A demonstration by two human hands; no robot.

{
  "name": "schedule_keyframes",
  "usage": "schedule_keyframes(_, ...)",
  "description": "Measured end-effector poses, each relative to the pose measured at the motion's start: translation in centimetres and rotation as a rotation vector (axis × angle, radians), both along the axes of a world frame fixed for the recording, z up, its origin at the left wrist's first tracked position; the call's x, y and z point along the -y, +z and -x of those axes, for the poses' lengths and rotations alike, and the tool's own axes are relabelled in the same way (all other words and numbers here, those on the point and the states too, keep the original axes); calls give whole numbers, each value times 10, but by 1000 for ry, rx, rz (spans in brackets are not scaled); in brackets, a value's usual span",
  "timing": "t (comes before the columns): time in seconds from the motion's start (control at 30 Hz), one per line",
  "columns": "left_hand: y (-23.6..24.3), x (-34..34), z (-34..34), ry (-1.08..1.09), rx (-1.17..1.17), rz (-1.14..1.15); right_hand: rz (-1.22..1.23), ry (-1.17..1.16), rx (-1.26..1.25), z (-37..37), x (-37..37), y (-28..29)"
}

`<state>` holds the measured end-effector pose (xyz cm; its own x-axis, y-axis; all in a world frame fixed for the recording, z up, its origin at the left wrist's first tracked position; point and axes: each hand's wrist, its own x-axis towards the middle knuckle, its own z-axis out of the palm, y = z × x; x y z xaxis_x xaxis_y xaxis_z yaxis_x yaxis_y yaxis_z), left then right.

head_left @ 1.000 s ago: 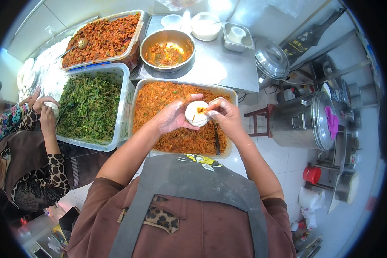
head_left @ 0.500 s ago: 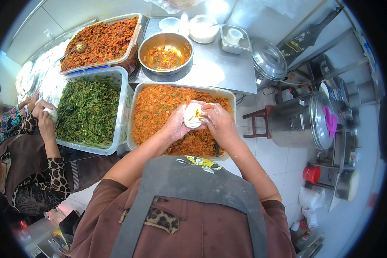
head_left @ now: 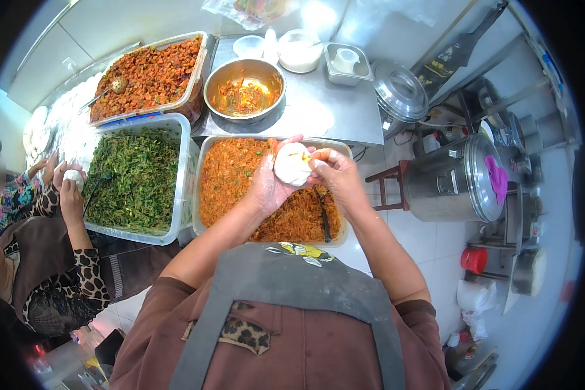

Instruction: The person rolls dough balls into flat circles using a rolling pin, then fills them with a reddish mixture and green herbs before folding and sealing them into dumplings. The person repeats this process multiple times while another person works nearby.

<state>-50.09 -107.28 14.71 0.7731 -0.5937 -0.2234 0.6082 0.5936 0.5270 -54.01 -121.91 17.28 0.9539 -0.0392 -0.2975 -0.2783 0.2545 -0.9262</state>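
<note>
A round white filled dough bun (head_left: pixel 290 169) rests in the palm of my left hand (head_left: pixel 265 186), whose fingers curl around its far side. Thumb and fingers of my right hand (head_left: pixel 339 179) pinch the right edge of the dough, where a bit of orange filling shows in the nearly closed opening. Flour dusts both hands. Directly beneath them is a clear plastic tub (head_left: pixel 202 224) of orange shredded filling (head_left: pixel 231 172). A dark utensil handle (head_left: pixel 324 218) sticks out of the filling below my right hand.
Left of it stands a tub of chopped greens (head_left: pixel 136 175); behind, a tub of red diced filling (head_left: pixel 149 75). A steel bowl (head_left: pixel 245 91) sits on the steel table (head_left: pixel 344 120). A large steel pot (head_left: pixel 439 179) is at right. A co-worker's hands (head_left: pixel 70 195) hold dough at left.
The dough's opening has become smaller, with less filling showing. My right fingers have moved to its right edge, and the utensil handle below shows more fully.
</note>
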Motion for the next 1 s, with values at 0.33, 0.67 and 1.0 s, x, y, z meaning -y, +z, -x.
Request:
schedule_keyframes(0.33,-18,-1,-4,-74,-164,48,986,117,725,6,-2,4)
schedule_keyframes(0.67,21,7,-1,180,68,12,336,-14,391,-3,-12,15)
schedule_keyframes(1.0,39,10,-3,311,225,-67,-37,21,127,-4,-13,27)
